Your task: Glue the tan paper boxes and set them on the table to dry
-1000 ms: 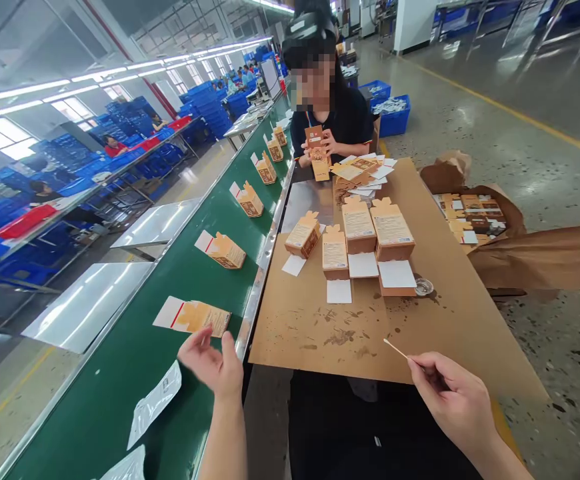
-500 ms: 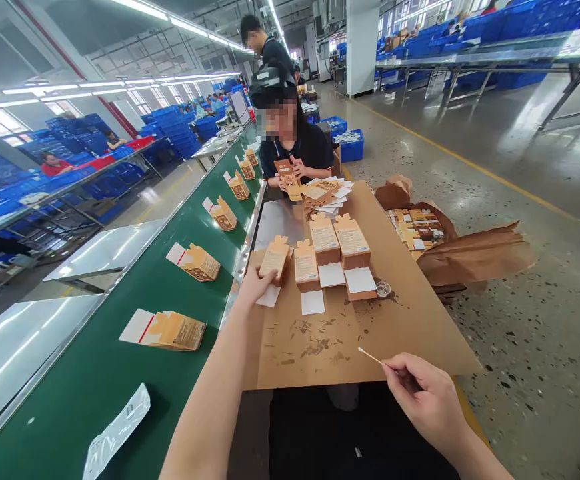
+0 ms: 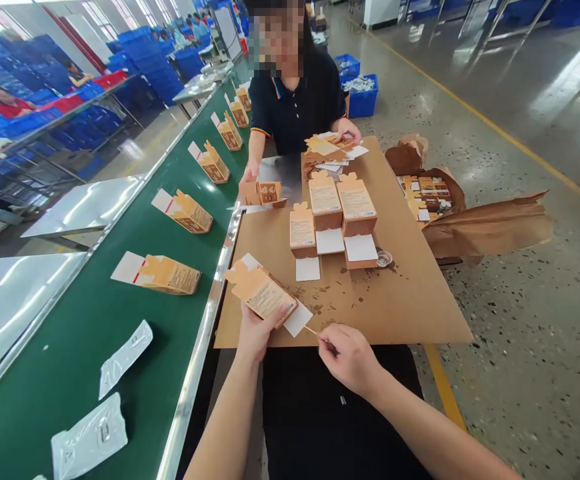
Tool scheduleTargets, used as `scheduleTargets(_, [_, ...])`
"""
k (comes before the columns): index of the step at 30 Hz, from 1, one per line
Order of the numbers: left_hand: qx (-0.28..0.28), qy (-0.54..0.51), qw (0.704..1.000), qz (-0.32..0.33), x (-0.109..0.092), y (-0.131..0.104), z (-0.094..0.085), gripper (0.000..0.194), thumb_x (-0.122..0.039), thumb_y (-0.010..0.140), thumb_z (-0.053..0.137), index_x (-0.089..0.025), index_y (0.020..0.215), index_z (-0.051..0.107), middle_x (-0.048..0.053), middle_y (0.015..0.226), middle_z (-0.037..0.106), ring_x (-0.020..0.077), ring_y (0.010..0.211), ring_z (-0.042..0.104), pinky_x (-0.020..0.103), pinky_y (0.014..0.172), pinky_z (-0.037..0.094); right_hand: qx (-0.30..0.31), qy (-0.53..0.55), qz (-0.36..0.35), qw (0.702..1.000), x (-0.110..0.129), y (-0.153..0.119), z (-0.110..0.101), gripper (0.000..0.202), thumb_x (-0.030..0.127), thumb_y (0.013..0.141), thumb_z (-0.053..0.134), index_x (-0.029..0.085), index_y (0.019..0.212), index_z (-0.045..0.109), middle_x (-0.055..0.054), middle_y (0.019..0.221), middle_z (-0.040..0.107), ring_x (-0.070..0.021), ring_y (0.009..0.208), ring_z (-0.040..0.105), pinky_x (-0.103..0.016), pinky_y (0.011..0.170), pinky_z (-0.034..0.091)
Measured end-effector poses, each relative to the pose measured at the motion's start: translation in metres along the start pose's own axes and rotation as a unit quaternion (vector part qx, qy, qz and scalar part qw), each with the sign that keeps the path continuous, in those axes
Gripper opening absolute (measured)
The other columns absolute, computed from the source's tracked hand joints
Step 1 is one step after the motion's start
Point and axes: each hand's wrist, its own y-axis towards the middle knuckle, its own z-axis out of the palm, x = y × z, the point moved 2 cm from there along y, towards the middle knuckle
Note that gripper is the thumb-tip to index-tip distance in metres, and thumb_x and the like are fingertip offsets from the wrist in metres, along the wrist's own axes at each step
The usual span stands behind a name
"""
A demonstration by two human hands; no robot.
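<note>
My left hand [image 3: 257, 330] is wrapped round a small tan carton [image 3: 265, 293], held tilted above the near left part of the cardboard sheet [image 3: 395, 307]. Its top flaps stand open, and a white flap sticks out at its lower right end. Between the thumb and fingers of my right hand [image 3: 347, 357] is a cotton swab [image 3: 311, 329], its far end against or just over that white flap; the tip itself is hidden. Beyond, several more cartons [image 3: 303, 230] stand with white flaps laid out toward me. A small clear round dish [image 3: 384, 258] sits beside them.
On my left runs a green conveyor belt [image 3: 160, 347] carrying a row of open cartons [image 3: 173, 275] and silvery pouches [image 3: 90, 437]. Across the table a co-worker [image 3: 295, 100] holds a carton and touches a stack of flat cartons [image 3: 333, 148]. Brown paper packaging [image 3: 490, 230] lies at right.
My left hand has lifted the carton from the sheet and brought it nearer. My right hand has moved left with the swab to its flap. The co-worker's hand now holds a carton by the belt.
</note>
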Motion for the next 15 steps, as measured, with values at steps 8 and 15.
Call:
scheduleTargets(8, [0.014, 0.04, 0.999, 0.016, 0.001, -0.001, 0.005, 0.105, -0.037, 0.06, 0.123, -0.027, 0.143, 0.06, 0.013, 0.142, 0.081, 0.0376, 0.137, 0.081, 0.059, 0.12, 0.068, 0.096, -0.037, 0.015, 0.995, -0.007, -0.003, 0.026, 0.034, 0.002, 0.101, 0.062, 0.028, 0.081, 0.051, 0.005, 0.07, 0.058, -0.0142, 0.062, 0.051, -0.029, 0.065, 0.038])
scheduleTargets(15, [0.007, 0.045, 0.998, 0.04, 0.003, -0.008, 0.013, 0.102, -0.045, 0.061, 0.121, -0.027, 0.141, 0.061, 0.012, 0.138, 0.081, 0.0367, 0.131, 0.083, 0.058, 0.117, 0.068, 0.093, -0.035, 0.048, 0.994, -0.014, 0.0, 0.012, 0.034, 0.005, 0.103, 0.059, 0.028, 0.079, 0.051, 0.005, 0.068, 0.056, -0.0142, 0.059, 0.048, -0.029, 0.061, 0.037])
